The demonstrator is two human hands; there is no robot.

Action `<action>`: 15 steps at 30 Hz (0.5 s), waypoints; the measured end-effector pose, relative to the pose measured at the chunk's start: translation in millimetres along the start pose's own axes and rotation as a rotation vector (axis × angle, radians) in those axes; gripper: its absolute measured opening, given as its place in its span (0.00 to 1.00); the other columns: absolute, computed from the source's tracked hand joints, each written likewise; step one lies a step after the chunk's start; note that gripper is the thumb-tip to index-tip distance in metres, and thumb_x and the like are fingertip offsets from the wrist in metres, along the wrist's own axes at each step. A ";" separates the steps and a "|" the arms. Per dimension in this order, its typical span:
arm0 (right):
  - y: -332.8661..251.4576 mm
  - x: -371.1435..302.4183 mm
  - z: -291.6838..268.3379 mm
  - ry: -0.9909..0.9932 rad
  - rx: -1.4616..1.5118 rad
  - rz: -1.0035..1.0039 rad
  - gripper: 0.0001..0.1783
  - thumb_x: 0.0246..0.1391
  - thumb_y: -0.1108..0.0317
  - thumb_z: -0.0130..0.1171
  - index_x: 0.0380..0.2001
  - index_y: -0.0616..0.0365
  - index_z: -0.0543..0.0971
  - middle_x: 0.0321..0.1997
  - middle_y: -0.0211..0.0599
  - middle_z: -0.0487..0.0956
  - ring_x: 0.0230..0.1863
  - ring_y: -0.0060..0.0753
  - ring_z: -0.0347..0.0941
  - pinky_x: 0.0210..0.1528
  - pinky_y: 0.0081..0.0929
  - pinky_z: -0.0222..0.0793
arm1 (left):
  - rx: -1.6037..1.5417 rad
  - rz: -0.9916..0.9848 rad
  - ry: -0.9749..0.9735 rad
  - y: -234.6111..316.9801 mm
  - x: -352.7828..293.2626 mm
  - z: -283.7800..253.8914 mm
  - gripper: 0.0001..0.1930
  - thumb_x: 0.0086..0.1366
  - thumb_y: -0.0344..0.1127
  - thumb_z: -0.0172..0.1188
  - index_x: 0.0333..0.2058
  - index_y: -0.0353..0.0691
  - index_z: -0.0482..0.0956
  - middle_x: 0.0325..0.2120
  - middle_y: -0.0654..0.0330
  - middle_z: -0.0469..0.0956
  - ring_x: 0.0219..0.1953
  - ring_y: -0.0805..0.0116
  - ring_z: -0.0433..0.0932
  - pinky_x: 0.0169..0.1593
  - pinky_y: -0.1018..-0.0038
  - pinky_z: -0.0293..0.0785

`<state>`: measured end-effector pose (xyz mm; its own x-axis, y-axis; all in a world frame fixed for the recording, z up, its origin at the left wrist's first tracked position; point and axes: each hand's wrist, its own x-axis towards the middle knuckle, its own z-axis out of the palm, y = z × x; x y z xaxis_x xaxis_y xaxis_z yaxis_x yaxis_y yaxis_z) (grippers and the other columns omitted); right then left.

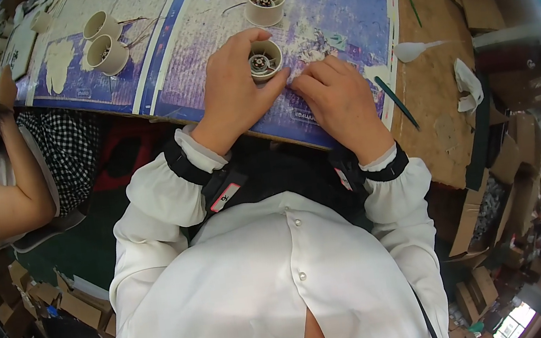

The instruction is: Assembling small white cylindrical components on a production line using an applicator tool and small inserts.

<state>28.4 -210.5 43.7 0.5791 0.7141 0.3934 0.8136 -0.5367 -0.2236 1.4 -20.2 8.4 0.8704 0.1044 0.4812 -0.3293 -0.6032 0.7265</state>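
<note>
My left hand (229, 92) curls around a round cream plastic housing (266, 66) on the blue-covered table, thumb at its near side and fingers over the far side. A small motor with a spoked metal centre sits inside that housing. Close to its right side, my right hand (343, 102) has thumb and fingertips pinched together; whatever they hold is too small to make out. Just beyond stands another such housing (265, 5), its thin wires trailing left over the table.
Two more housings (108, 55) with wires stand at left, several others at the far right corner. A green stick-like tool (397, 103) and a white nozzle bottle (411, 50) lie right, near a crumpled white cloth (469, 86). A co-worker's arm (21, 162) is at left.
</note>
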 end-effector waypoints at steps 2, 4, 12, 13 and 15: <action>-2.7 -1.5 -3.6 -0.044 -0.010 0.043 0.07 0.46 0.73 0.64 0.32 0.55 0.80 0.34 0.34 0.77 0.38 0.42 0.74 0.40 0.36 0.71 | 0.002 0.005 -0.009 -1.7 -0.2 1.8 0.29 0.49 0.33 0.73 0.51 0.41 0.71 0.42 0.57 0.78 0.44 0.54 0.79 0.47 0.60 0.71; -0.6 -6.2 -6.5 -0.027 0.023 0.046 0.07 0.47 0.74 0.64 0.33 0.55 0.80 0.36 0.35 0.78 0.39 0.43 0.74 0.40 0.36 0.71 | 0.016 -0.008 -0.012 -0.9 -1.8 3.1 0.29 0.49 0.32 0.72 0.51 0.42 0.71 0.44 0.58 0.78 0.46 0.55 0.77 0.49 0.60 0.69; 33.9 -66.2 -60.4 -0.003 -0.306 0.440 0.13 0.54 0.77 0.60 0.44 0.58 0.77 0.41 0.45 0.78 0.43 0.53 0.73 0.45 0.42 0.69 | 0.076 0.110 0.013 4.8 -2.7 -3.8 0.28 0.50 0.30 0.72 0.51 0.42 0.72 0.44 0.58 0.77 0.47 0.56 0.76 0.53 0.64 0.67; 37.5 -69.8 -59.2 -0.014 -0.311 0.438 0.13 0.54 0.77 0.60 0.44 0.58 0.77 0.41 0.45 0.78 0.43 0.53 0.73 0.45 0.42 0.69 | 0.075 0.108 0.006 2.2 -2.9 -4.4 0.28 0.50 0.30 0.72 0.51 0.42 0.72 0.45 0.58 0.77 0.48 0.57 0.75 0.54 0.64 0.66; 41.4 -81.9 -61.4 -0.105 -0.368 0.512 0.13 0.55 0.77 0.59 0.45 0.58 0.77 0.41 0.46 0.78 0.44 0.54 0.72 0.46 0.43 0.69 | 0.070 0.112 0.006 3.8 -2.6 -4.3 0.28 0.50 0.30 0.72 0.51 0.43 0.72 0.45 0.58 0.77 0.48 0.57 0.75 0.54 0.64 0.65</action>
<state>11.5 -318.8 57.0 0.9071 0.3564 0.2238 0.3723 -0.9276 -0.0318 -3.7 -19.4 12.0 0.8273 0.0380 0.5605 -0.3979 -0.6648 0.6322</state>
